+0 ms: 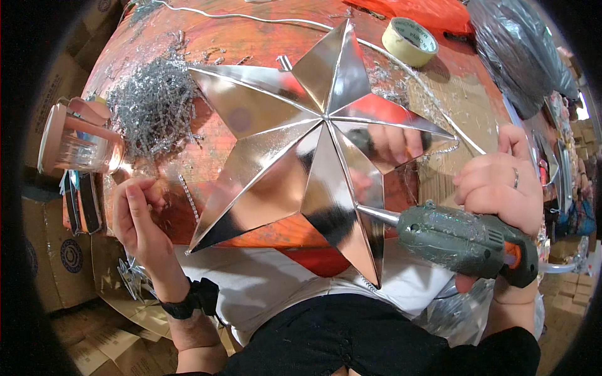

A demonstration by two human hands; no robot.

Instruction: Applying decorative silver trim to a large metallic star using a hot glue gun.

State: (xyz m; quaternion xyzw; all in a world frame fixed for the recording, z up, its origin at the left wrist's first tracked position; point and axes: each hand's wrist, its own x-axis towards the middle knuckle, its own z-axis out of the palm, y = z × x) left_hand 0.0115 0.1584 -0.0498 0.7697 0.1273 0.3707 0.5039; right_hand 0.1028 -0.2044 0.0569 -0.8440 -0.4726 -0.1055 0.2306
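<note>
A large, shiny, mirror-like star [276, 182] with several raised points lies before me, its lower tips over the table's near edge. My right hand [501, 185], with a ring on one finger, grips a dark green glue gun [448, 238]. The gun's metal nozzle meets the star's lower point in the picture; whether it touches, I cannot tell. My left hand [141, 216] is left of the star, apart from it, fingers bent together; anything between them is too small to make out. Beside that hand lies a short silver tinsel strand [189, 197].
A pile of silver tinsel [153, 103] lies at the far left, behind a clear cup with a pinkish rim [53, 138]. A tape roll [409, 42], a white cord [433, 97], a dark plastic bag [520, 53] and a red bag [417, 14] occupy the far side.
</note>
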